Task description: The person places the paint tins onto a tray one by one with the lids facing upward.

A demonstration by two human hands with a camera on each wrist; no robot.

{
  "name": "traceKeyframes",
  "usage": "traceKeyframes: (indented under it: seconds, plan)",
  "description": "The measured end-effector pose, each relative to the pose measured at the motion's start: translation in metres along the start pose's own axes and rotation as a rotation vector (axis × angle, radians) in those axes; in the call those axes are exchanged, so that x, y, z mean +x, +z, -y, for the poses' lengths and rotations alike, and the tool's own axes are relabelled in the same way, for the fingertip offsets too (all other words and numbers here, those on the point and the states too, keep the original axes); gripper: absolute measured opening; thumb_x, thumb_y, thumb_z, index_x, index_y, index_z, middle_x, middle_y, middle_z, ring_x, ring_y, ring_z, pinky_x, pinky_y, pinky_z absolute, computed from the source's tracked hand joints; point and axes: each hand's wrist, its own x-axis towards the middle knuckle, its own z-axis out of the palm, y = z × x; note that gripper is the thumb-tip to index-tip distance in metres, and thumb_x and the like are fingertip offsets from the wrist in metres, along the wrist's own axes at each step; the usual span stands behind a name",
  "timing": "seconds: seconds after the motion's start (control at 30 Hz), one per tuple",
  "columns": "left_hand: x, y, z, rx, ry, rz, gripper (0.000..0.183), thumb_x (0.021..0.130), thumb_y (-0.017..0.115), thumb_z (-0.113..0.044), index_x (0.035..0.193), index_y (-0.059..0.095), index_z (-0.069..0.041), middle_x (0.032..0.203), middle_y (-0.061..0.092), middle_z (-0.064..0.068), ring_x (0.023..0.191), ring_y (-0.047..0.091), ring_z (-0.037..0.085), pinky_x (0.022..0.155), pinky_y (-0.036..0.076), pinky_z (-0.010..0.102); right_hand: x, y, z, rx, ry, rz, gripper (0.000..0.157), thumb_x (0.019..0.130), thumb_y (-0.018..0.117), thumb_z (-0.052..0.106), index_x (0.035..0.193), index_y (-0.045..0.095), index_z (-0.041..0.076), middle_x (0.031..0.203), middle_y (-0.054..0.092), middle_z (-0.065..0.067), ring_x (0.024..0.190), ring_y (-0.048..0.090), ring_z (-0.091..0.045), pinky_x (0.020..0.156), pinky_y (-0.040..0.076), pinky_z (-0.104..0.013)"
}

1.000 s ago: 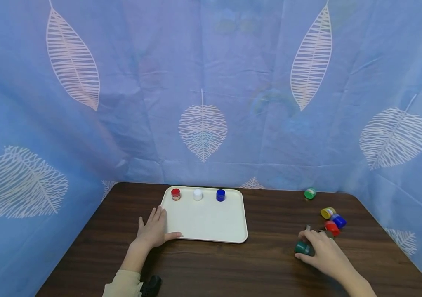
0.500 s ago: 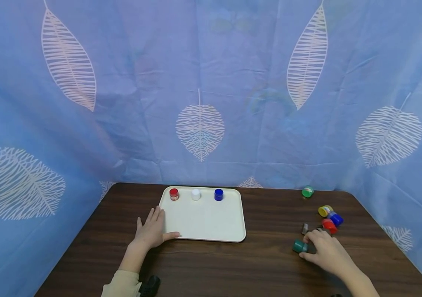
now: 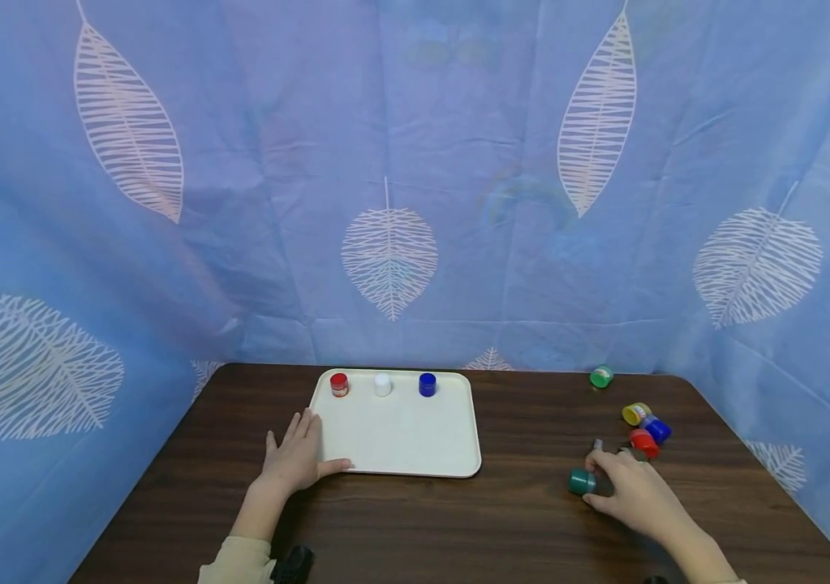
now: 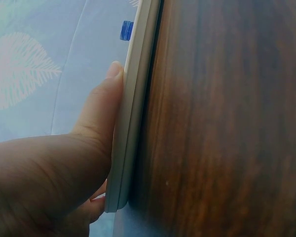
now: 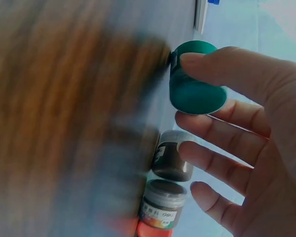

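My left hand (image 3: 294,462) lies at the near left corner of a cream tray (image 3: 400,454), fingers straight along its left edge and thumb on its front rim. Along the tray's back stand a red paint jar (image 3: 339,384), a white paint jar (image 3: 382,384) and a blue paint jar (image 3: 427,384). On the right, my right hand (image 3: 637,495) pinches a dark green paint jar (image 5: 195,86) between thumb and fingertips, low at the table. Close to its other fingers are a dark brown paint jar (image 5: 172,160) and a grey-lidded paint jar (image 5: 163,202).
Beyond the right hand lie a red jar (image 3: 644,442), a blue jar (image 3: 655,429) and a yellow jar (image 3: 636,414). A bright green jar (image 3: 601,376) is near the back edge of the dark wood table (image 3: 524,430). A blue leaf-patterned curtain (image 3: 458,243) hangs behind.
My right hand's fingers first shifted right along the dark green jar, then hand and jar moved slightly left. My left hand has stayed at the tray. The head view drifted a little.
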Motion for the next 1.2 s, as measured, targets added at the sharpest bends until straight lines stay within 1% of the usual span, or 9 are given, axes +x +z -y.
traceKeyframes:
  seconds: [0.03, 0.13, 0.23, 0.37, 0.47, 0.57, 0.8, 1.07, 1.2]
  plan:
    - [0.000, 0.000, 0.000, -0.001, -0.001, 0.001, 0.113, 0.076, 0.066, -0.070, 0.151, 0.026, 0.004, 0.160, 0.020, 0.026, 0.149, 0.016, 0.043, 0.110, 0.008, 0.076, 0.001, 0.000, 0.001, 0.005, -0.002, -0.009, 0.035, 0.070, 0.086, 0.030, 0.093, 0.060, 0.022, 0.080, 0.052, 0.008, 0.074, 0.045, -0.011, 0.060, 0.036, -0.027]
    - [-0.001, 0.000, 0.001, -0.004, 0.001, 0.001, 0.113, 0.076, 0.066, -0.069, 0.151, 0.026, 0.004, 0.160, 0.020, 0.026, 0.149, 0.017, 0.044, 0.110, 0.008, 0.076, 0.003, 0.001, 0.005, -0.003, -0.036, -0.053, 0.034, 0.071, 0.086, 0.028, 0.093, 0.060, 0.023, 0.078, 0.051, 0.009, 0.072, 0.043, -0.010, 0.061, 0.035, -0.027]
    - [-0.002, 0.000, 0.000, -0.006, 0.005, 0.000, 0.113, 0.076, 0.066, -0.070, 0.151, 0.026, 0.004, 0.159, 0.020, 0.026, 0.149, 0.017, 0.044, 0.110, 0.009, 0.076, 0.007, 0.002, 0.009, -0.018, -0.082, -0.112, 0.033, 0.071, 0.085, 0.025, 0.094, 0.061, 0.023, 0.080, 0.055, 0.010, 0.073, 0.047, -0.009, 0.063, 0.037, -0.028]
    - [-0.002, -0.001, -0.001, -0.003, 0.005, -0.001, 0.113, 0.076, 0.066, -0.070, 0.151, 0.026, 0.004, 0.159, 0.020, 0.026, 0.148, 0.017, 0.044, 0.110, 0.009, 0.076, 0.013, 0.004, 0.015, -0.049, -0.148, -0.197, 0.034, 0.071, 0.084, 0.024, 0.096, 0.062, 0.022, 0.086, 0.061, 0.010, 0.077, 0.052, -0.008, 0.062, 0.040, -0.028]
    - [-0.002, -0.002, -0.001, -0.001, 0.006, -0.003, 0.114, 0.076, 0.066, -0.070, 0.151, 0.026, 0.005, 0.159, 0.020, 0.027, 0.148, 0.018, 0.045, 0.109, 0.009, 0.076, 0.018, 0.006, 0.020, -0.058, -0.185, -0.238, 0.035, 0.070, 0.084, 0.023, 0.098, 0.063, 0.021, 0.088, 0.061, 0.011, 0.077, 0.053, -0.007, 0.062, 0.040, -0.027]
    - [-0.001, -0.002, -0.001, 0.003, 0.010, -0.006, 0.114, 0.075, 0.065, -0.071, 0.151, 0.026, 0.004, 0.159, 0.020, 0.027, 0.148, 0.018, 0.045, 0.109, 0.009, 0.077, 0.024, 0.008, 0.026, -0.067, -0.214, -0.257, 0.035, 0.071, 0.084, 0.025, 0.099, 0.065, 0.020, 0.089, 0.061, 0.011, 0.077, 0.052, -0.007, 0.062, 0.042, -0.027]
    - [-0.002, 0.002, 0.001, -0.002, 0.005, -0.010, 0.113, 0.076, 0.066, -0.070, 0.151, 0.027, 0.004, 0.160, 0.021, 0.026, 0.148, 0.018, 0.045, 0.109, 0.009, 0.076, 0.036, 0.012, 0.045, -0.076, -0.285, -0.308, 0.034, 0.071, 0.084, 0.024, 0.100, 0.066, 0.021, 0.091, 0.061, 0.011, 0.078, 0.052, -0.007, 0.063, 0.040, -0.027]
    - [-0.002, 0.002, 0.001, -0.019, -0.001, -0.009, 0.111, 0.077, 0.066, -0.069, 0.152, 0.026, 0.003, 0.160, 0.019, 0.025, 0.149, 0.016, 0.044, 0.110, 0.009, 0.076, 0.054, 0.014, 0.069, -0.071, -0.312, -0.283, 0.033, 0.074, 0.082, 0.027, 0.103, 0.067, 0.019, 0.093, 0.060, 0.009, 0.081, 0.050, -0.008, 0.066, 0.041, -0.028]
    - [-0.002, 0.002, 0.001, -0.022, -0.003, -0.010, 0.111, 0.076, 0.066, -0.069, 0.152, 0.026, 0.002, 0.160, 0.019, 0.025, 0.149, 0.016, 0.044, 0.109, 0.009, 0.077, 0.062, 0.015, 0.082, -0.069, -0.353, -0.300, 0.034, 0.074, 0.082, 0.027, 0.104, 0.068, 0.019, 0.092, 0.059, 0.009, 0.079, 0.048, -0.008, 0.066, 0.038, -0.027]
